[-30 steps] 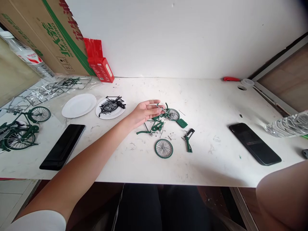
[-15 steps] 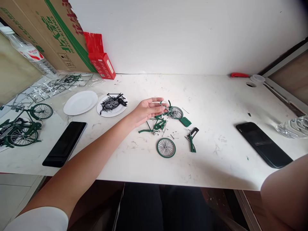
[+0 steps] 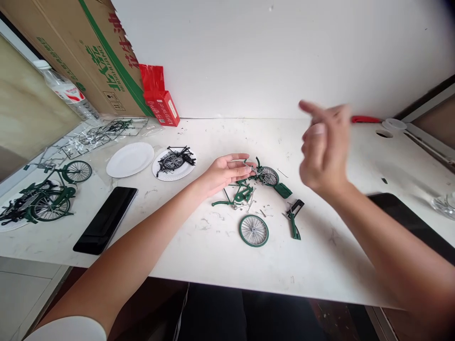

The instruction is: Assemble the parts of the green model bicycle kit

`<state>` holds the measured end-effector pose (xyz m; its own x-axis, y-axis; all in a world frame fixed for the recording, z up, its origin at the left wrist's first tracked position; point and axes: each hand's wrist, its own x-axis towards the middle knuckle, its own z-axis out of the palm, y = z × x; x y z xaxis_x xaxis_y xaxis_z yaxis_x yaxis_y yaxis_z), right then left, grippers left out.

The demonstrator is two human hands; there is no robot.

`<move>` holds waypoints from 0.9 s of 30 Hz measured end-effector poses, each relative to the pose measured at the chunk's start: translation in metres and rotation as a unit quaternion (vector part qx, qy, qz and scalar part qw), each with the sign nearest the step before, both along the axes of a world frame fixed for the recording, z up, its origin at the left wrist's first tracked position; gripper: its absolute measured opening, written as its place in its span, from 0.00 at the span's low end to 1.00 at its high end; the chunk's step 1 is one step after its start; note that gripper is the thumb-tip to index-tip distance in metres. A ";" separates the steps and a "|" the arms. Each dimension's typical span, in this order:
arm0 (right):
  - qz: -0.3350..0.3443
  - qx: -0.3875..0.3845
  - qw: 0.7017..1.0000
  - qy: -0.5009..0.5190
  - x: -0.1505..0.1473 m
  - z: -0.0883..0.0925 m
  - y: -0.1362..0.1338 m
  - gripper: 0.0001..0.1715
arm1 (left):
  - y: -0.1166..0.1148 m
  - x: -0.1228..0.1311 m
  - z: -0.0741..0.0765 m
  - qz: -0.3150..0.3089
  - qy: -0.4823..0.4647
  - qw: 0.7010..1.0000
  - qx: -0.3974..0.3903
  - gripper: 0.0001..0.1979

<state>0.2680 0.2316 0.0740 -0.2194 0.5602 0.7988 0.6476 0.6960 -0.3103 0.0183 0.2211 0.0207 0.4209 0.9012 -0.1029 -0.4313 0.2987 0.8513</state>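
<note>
My left hand [image 3: 227, 174] is closed in a pinch on the silver handlebar [image 3: 253, 169] of a small model bicycle, low over the table. Just right of its fingertips is a green spoked wheel [image 3: 269, 176] with a fork, seemingly joined to the handlebar. Below the hand lies a green bicycle frame [image 3: 243, 193] with small silver bits around it. A loose green-rimmed wheel [image 3: 253, 230] lies nearer me. My right hand [image 3: 325, 151], blurred, is raised above the table with its index finger stretched out and the others partly curled; nothing shows in it.
A green flat piece [image 3: 283, 190] and a green-black part [image 3: 294, 220] lie right of the frame. Leftward are a phone [image 3: 104, 220], a white plate [image 3: 130, 160], black bicycle parts [image 3: 174, 160] and a green model bicycle [image 3: 53, 194]. Another phone [image 3: 408, 222] sits behind my right forearm.
My right hand has come into view from the right and risen over the table. My left hand keeps its pinch. The whole view has shifted slightly, moving things right and down.
</note>
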 end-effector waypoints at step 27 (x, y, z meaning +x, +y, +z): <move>0.080 0.010 0.994 0.080 -0.018 -0.038 -0.026 0.06 | -0.008 0.002 0.011 0.000 0.050 0.999 -0.016 0.25</move>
